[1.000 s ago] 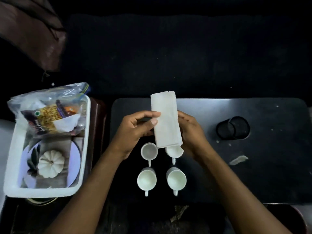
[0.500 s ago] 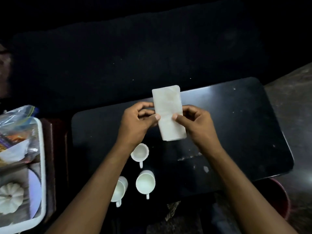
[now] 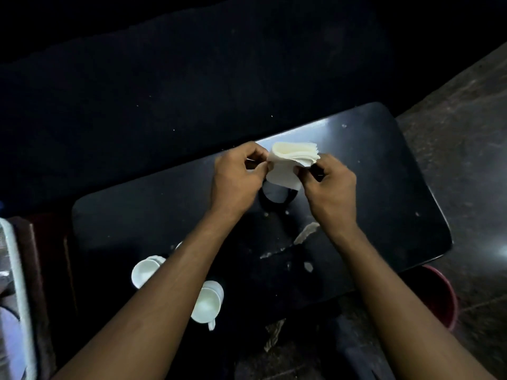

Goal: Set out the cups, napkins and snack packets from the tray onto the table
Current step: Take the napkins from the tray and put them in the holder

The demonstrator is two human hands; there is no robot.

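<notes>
A stack of white napkins is bent into a curl above the black table. My left hand pinches its left edge and my right hand pinches its right edge. Just under the napkins stands a black round holder, partly hidden by my hands. Two white cups show near the table's front left, half covered by my left forearm. The white tray is cut off at the left edge; no snack packets are in view.
A dark sofa runs behind the table. A red bucket sits on the floor by the table's front right corner. White smears and scraps lie on the table top between my arms.
The napkin stack was held flat and upright; now both hands have bent it into a curl and carried it right, over the black holder. The camera has swung right, pushing the tray out of view.
</notes>
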